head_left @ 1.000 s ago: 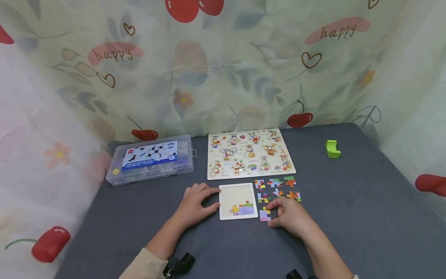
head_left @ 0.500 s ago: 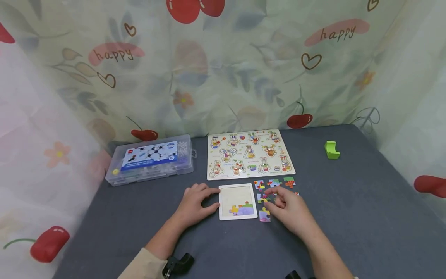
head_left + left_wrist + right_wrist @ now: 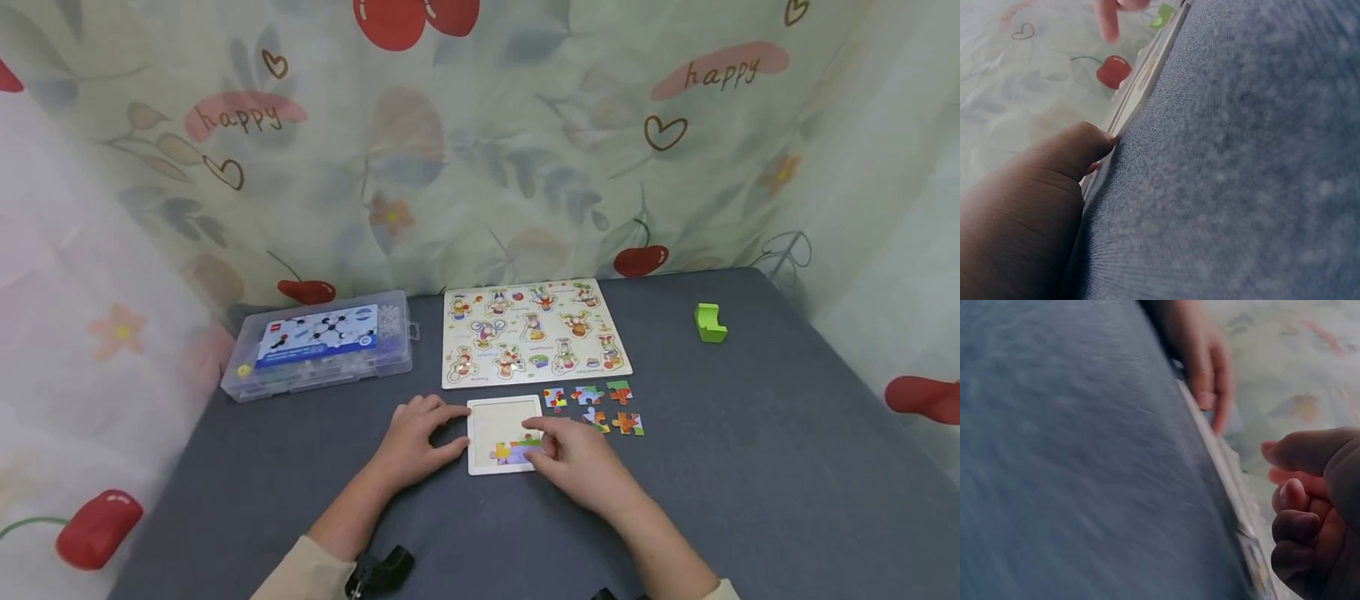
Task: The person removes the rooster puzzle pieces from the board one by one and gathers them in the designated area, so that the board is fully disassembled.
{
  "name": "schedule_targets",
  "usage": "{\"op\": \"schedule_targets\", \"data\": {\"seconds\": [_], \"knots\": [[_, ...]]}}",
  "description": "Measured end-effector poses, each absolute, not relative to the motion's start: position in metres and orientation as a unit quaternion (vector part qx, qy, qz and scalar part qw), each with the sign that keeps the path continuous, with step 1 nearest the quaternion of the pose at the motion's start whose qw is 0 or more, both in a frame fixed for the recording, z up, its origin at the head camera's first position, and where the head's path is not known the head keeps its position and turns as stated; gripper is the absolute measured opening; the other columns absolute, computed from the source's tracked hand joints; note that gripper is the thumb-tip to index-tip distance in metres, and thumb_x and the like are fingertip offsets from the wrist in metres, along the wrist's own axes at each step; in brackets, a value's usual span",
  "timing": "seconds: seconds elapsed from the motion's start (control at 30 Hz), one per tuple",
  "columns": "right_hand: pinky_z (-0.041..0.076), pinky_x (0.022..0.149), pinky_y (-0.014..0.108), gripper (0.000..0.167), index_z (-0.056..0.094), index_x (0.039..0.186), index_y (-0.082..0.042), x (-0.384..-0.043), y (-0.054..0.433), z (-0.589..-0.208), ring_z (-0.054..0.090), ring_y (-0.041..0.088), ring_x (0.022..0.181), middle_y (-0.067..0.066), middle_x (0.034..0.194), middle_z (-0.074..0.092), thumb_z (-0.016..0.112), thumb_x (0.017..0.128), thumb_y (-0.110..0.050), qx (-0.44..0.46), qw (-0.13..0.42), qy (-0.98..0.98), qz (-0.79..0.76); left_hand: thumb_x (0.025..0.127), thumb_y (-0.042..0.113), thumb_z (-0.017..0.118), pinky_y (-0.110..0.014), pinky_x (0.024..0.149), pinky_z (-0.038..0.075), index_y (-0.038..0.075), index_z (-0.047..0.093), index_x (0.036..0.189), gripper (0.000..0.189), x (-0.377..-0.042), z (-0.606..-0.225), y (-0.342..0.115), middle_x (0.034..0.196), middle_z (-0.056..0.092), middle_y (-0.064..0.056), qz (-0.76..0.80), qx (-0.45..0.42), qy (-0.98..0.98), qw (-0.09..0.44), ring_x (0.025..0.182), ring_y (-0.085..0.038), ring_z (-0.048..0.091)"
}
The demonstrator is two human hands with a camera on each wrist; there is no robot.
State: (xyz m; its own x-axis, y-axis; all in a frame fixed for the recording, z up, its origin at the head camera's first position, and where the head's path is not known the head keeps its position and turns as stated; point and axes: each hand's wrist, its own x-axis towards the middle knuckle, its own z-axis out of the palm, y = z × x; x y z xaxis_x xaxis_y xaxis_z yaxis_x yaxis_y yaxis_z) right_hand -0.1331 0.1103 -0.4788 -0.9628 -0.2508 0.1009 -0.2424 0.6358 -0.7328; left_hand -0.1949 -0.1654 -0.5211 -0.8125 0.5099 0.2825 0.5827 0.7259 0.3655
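Note:
My left hand (image 3: pixel 416 442) lies at the left side of a small white puzzle tray (image 3: pixel 472 464), its index fingertip and thumb set apart at the tray's edge. In the left wrist view the thumb (image 3: pixel 1079 147) touches a pale edge. Inside the tray, joined jigsaw pieces (image 3: pixel 513 452) in yellow, purple and green fill part of the lower right. My right hand (image 3: pixel 581 462) hovers over the tray's right side, index finger and thumb apart, with no piece showing between them. Its other fingers (image 3: pixel 1297 525) curl inward. Several loose jigsaw pieces (image 3: pixel 619 392) lie beyond it; the hand hides the nearer ones.
Behind the tray lies a larger board with cartoon animal figures (image 3: pixel 534 327). A clear plastic case with a blue label (image 3: pixel 318 342) stands at the back left. A green block (image 3: pixel 709 322) sits at the right on the dark grey tablecloth (image 3: pixel 757 467).
My right hand has moved from the nearest loose piece, up over another piece, then left over the tray. My left hand has stayed at the tray's edge.

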Motion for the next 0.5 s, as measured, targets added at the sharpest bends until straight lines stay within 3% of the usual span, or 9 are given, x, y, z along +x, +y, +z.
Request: {"op": "schedule_targets", "data": {"seconds": [0.17,0.5], "knots": [[0.040,0.061,0.031,0.035,0.074,0.126,-0.006,-0.134,0.090,-0.485,0.046,0.008,0.061,-0.007,0.066,0.048,0.075,0.094,-0.020,-0.147,0.001,0.931,-0.335,0.094,0.040,0.075,-0.036,0.071,0.029,0.026,0.073,0.129,0.038,-0.194,-0.521,-0.166,0.088,0.050,0.009,-0.219,-0.295,-0.926,0.087,0.075,-0.010,0.037],[0.048,0.068,0.034,0.018,0.077,0.107,-0.009,-0.134,0.080,-0.495,0.054,0.011,0.072,-0.003,0.087,0.066,0.079,0.091,-0.017,-0.145,-0.037,0.949,-0.277,0.094,0.041,0.075,-0.036,0.072,0.029,0.025,0.073,0.129,0.038,-0.194,-0.520,-0.166,0.087,0.049,0.008,-0.220,-0.297,-0.925,0.088,0.075,-0.009,0.036]]}}
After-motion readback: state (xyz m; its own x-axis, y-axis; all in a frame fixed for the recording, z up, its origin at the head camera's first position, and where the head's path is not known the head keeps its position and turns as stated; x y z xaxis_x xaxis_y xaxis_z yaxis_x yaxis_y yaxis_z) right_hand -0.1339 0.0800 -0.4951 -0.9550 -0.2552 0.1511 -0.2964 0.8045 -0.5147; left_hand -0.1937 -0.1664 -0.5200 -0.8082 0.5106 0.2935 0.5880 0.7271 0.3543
